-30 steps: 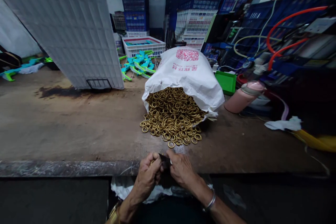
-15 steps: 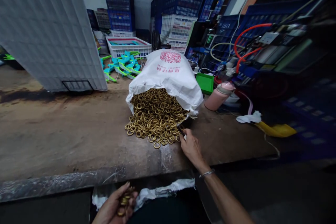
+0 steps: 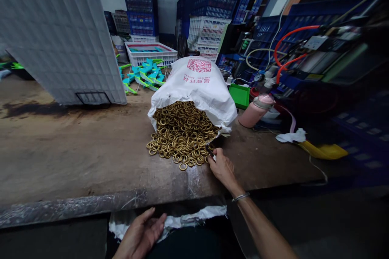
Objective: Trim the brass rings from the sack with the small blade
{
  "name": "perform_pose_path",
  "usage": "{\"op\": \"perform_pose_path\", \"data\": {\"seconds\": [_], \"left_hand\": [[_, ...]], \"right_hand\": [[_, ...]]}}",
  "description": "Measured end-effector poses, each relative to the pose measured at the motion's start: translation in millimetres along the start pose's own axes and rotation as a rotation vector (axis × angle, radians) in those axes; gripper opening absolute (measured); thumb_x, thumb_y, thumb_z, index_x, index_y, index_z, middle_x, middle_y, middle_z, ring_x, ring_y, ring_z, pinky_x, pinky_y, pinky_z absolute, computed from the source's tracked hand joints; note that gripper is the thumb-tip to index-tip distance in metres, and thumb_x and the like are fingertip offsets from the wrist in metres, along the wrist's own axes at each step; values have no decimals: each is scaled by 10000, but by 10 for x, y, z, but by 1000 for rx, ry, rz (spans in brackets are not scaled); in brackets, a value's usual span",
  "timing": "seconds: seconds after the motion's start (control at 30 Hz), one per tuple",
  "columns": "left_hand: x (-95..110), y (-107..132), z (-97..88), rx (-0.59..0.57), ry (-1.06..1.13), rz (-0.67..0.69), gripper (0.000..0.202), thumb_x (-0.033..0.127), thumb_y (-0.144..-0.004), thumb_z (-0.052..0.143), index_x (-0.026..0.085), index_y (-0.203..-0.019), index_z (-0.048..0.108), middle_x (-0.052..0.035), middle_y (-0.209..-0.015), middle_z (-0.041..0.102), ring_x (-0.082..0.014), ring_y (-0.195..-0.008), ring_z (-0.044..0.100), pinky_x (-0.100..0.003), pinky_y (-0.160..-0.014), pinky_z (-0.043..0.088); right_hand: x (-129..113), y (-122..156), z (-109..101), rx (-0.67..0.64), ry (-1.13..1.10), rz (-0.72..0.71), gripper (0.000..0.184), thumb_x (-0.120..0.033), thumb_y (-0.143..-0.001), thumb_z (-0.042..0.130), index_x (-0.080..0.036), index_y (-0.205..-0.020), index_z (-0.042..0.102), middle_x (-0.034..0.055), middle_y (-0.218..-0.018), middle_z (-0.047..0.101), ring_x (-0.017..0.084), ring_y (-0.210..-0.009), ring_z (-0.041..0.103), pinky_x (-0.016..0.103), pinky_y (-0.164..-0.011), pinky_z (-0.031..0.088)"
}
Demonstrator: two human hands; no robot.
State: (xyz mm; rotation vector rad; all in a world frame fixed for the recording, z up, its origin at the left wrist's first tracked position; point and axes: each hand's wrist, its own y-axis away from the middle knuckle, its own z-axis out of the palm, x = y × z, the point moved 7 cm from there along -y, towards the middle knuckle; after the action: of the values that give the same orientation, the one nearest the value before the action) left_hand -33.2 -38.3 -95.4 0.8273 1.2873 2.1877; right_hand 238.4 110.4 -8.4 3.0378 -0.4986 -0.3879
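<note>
Many brass-coloured rings (image 3: pixel 185 137) spill from the mouth of a white printed sack (image 3: pixel 199 89) lying on its side on the table. At the right edge of the heap, my right hand (image 3: pixel 223 166) is closed on a slim dark tool (image 3: pixel 209 150) whose tip points into the rings; its kind is not clear. Below the table's front edge, my left hand (image 3: pixel 144 230) is open, palm up, with no rings showing in it. Close behind it is the pale edge of a white bag (image 3: pixel 194 217), its inside dark.
A pink bottle (image 3: pixel 257 110) and a green tray (image 3: pixel 239 96) stand right of the sack. Blue-and-green plastic parts (image 3: pixel 146 75) lie behind it. At left, a tall grey ribbed panel (image 3: pixel 75 40) stands on the table. Stacked crates (image 3: pixel 141 12) fill the back.
The rings that lay in my left hand are gone from it, and its fingers have opened. My right hand stays at the heap with the dark tool. The view has shifted slightly.
</note>
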Motion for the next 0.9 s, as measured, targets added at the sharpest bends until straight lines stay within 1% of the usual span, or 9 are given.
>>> {"op": "perform_pose_path", "data": {"seconds": [0.2,0.3,0.37,0.5,0.57,0.63,0.7,0.83,0.9], "left_hand": [[4,30,17,-49,-73,12,39,83,-759,564,82,-748,527,-133,-734,636,-203,-670,657,-219,-458,503],[-5,57,32,-98,-117,35,119,131,-756,587,83,-657,541,-137,-786,645,-176,-677,642,-199,-448,478],[4,103,99,-180,-177,94,186,200,-742,615,95,-613,534,-109,-762,639,-144,-634,618,-181,-424,451],[135,283,385,-346,-402,352,313,400,-680,648,108,-624,548,-8,-567,557,-62,-411,470,-144,-319,352],[248,366,524,-320,-490,474,326,440,-675,634,135,-748,547,24,-564,545,-44,-357,415,-140,-300,318],[378,440,659,-276,-523,584,446,480,-648,634,166,-941,516,38,-607,552,-55,-360,418,-149,-291,308],[461,493,804,-283,-559,641,490,491,-646,626,166,-991,500,63,-554,518,-43,-323,362,-153,-293,277],[507,514,983,-338,-613,678,313,441,-676,612,134,-686,553,54,-490,477,-37,-373,362,-161,-376,295],[530,509,1008,-351,-631,740,297,414,-689,606,134,-612,544,38,-510,495,-51,-433,406,-166,-431,326]], "right_hand": [[16,36,18,17,-186,-44,155,-307,-805,404,-201,-906,450,29,-716,588,168,-621,539,241,-529,265],[-85,144,21,43,-427,-165,123,-319,-799,382,-205,-805,428,2,-688,530,140,-593,490,231,-545,311],[-223,259,27,23,-571,-262,138,-338,-795,378,-211,-749,405,-21,-646,479,127,-580,460,226,-553,331],[-594,530,127,-203,-784,-373,129,-322,-799,389,-214,-730,395,-60,-558,422,104,-520,420,212,-530,339],[-777,667,179,-334,-883,-411,114,-315,-808,393,-213,-755,391,-72,-535,418,93,-490,405,203,-506,334],[-933,788,215,-436,-935,-462,107,-309,-813,402,-212,-769,389,-77,-530,423,86,-484,402,196,-496,330],[-1043,874,241,-501,-955,-504,113,-311,-811,413,-209,-768,392,-77,-538,425,81,-488,402,192,-489,323],[-1125,919,281,-545,-990,-505,155,-350,-808,429,-206,-760,398,-73,-556,426,80,-500,409,190,-478,318],[-1129,903,298,-531,-983,-492,182,-372,-809,432,-205,-746,401,-70,-565,426,81,-516,413,190,-485,320]]}}
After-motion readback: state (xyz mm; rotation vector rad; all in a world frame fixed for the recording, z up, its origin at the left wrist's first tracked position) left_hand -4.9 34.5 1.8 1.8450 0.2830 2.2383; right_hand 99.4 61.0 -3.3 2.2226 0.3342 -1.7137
